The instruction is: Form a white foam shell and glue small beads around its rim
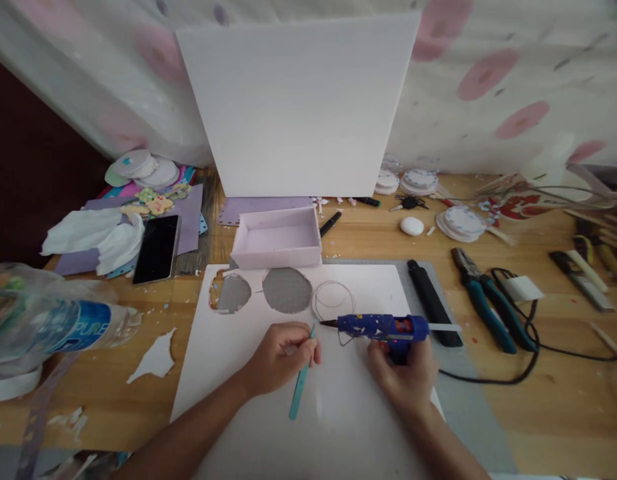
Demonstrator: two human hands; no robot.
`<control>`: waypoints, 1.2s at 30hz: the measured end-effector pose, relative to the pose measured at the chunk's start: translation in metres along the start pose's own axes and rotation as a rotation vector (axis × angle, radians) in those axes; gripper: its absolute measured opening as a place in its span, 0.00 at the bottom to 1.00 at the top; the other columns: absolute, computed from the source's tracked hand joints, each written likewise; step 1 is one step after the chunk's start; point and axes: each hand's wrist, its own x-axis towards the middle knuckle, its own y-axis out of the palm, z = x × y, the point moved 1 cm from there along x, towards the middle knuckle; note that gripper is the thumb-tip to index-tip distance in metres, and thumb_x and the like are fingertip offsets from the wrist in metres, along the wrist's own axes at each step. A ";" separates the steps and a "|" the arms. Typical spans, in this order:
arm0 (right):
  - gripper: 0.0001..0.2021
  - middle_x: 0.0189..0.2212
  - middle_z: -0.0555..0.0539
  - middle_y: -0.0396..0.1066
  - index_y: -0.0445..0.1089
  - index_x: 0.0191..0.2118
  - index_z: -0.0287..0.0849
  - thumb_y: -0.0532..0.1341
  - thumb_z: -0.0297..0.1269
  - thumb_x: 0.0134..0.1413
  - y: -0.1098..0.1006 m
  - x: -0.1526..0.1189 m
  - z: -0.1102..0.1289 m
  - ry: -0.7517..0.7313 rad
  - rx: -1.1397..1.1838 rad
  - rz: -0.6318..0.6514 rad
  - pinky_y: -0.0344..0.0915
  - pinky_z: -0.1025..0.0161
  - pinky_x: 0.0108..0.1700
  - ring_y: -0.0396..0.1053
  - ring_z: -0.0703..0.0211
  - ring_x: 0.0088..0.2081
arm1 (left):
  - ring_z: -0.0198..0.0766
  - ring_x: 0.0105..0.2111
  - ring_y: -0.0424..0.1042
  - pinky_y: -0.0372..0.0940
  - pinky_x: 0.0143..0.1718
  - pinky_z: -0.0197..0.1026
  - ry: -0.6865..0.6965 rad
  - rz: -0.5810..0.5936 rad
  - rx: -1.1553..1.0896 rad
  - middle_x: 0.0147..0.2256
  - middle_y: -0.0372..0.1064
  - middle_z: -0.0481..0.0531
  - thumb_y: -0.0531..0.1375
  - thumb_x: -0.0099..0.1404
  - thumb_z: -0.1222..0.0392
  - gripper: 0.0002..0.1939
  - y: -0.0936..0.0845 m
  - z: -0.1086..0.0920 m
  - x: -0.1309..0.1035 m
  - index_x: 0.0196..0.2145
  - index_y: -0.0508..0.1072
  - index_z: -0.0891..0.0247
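My left hand (pixel 283 353) is closed around slim teal tweezers (pixel 299 390), their narrow tip pointing away from me. My right hand (pixel 411 380) grips a blue hot glue gun (pixel 368 325) by its handle. The gun's dark nozzle points left, close to the tweezers' tip; whether the two touch I cannot tell. A white glue stick (pixel 445 327) sticks out of the gun's back. Both hands are over a white board (pixel 223 413) with cut-out openings near its far edge. Just beyond the nozzle lies a thin wire ring (pixel 333 283).
A pale pink open box (pixel 278 257) stands behind the board, before a white upright panel (pixel 303 107). To the right are pliers (pixel 488 300), a black cutter-like tool (pixel 433 303) and the gun's cord (pixel 488 381). On the left lie a phone (pixel 157 249) and a plastic bottle (pixel 88 325).
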 end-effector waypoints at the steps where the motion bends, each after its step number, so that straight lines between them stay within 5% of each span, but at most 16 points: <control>1: 0.08 0.15 0.58 0.62 0.62 0.31 0.44 0.60 0.36 0.42 0.000 0.000 -0.001 -0.008 -0.013 0.005 0.58 0.68 0.20 0.59 0.67 0.15 | 0.33 0.25 0.64 0.58 0.29 0.34 -0.002 0.002 0.005 0.23 0.66 0.51 0.50 0.65 0.60 0.17 0.000 0.000 0.000 0.20 0.68 0.66; 28: 0.09 0.17 0.55 0.65 0.64 0.34 0.44 0.59 0.40 0.44 -0.001 -0.002 -0.004 -0.022 -0.129 0.047 0.61 0.65 0.24 0.64 0.61 0.18 | 0.32 0.24 0.63 0.58 0.29 0.34 0.034 0.000 0.021 0.23 0.66 0.51 0.50 0.64 0.62 0.17 0.000 -0.001 -0.001 0.20 0.69 0.66; 36: 0.14 0.20 0.55 0.64 0.64 0.36 0.42 0.64 0.41 0.42 0.002 -0.006 -0.008 0.036 -0.110 -0.062 0.63 0.65 0.26 0.64 0.63 0.19 | 0.32 0.25 0.64 0.58 0.29 0.34 0.045 -0.004 0.004 0.23 0.66 0.50 0.50 0.64 0.62 0.17 -0.001 0.001 -0.001 0.20 0.69 0.67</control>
